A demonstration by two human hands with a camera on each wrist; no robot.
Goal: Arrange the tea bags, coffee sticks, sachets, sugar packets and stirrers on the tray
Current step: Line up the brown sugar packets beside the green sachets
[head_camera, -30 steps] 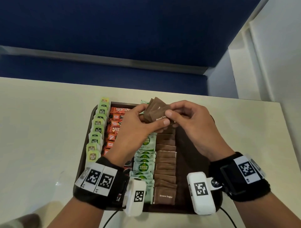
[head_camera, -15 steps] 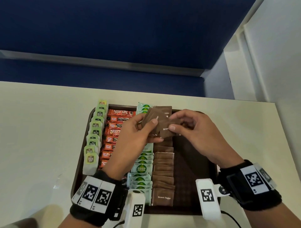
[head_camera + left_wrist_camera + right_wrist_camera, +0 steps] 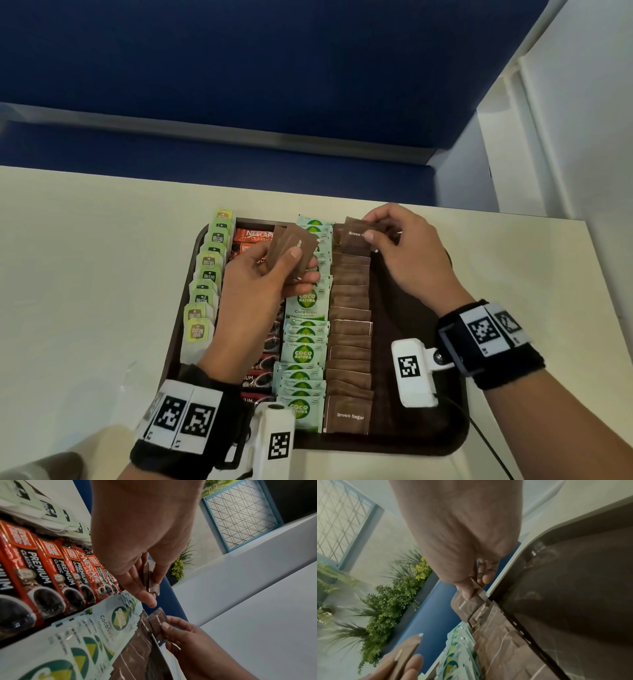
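A dark brown tray [image 3: 411,404] holds four rows: green tea bags [image 3: 205,274], red coffee sticks [image 3: 255,236], pale green Coco Sugar sachets [image 3: 303,354] and brown sugar packets [image 3: 349,342]. My left hand [image 3: 260,287] grips a small stack of brown sugar packets [image 3: 291,253] above the coffee and sachet rows; the stack [image 3: 150,578] shows edge-on in the left wrist view. My right hand [image 3: 400,246] pinches one brown sugar packet [image 3: 356,233] at the far end of the brown row, thumb on top; the same packet [image 3: 467,605] sits at the tray's far rim in the right wrist view.
The tray sits on a cream table [image 3: 85,274] whose far edge meets a blue bench [image 3: 239,164]. The tray's right strip [image 3: 404,308] is bare dark surface. A white wall [image 3: 565,137] stands at the right. A cable [image 3: 489,442] trails off the tray's near right corner.
My hands have parted. The right hand carried one brown packet right and down to the far end of the brown row. The left hand kept the stack and shifted slightly left.
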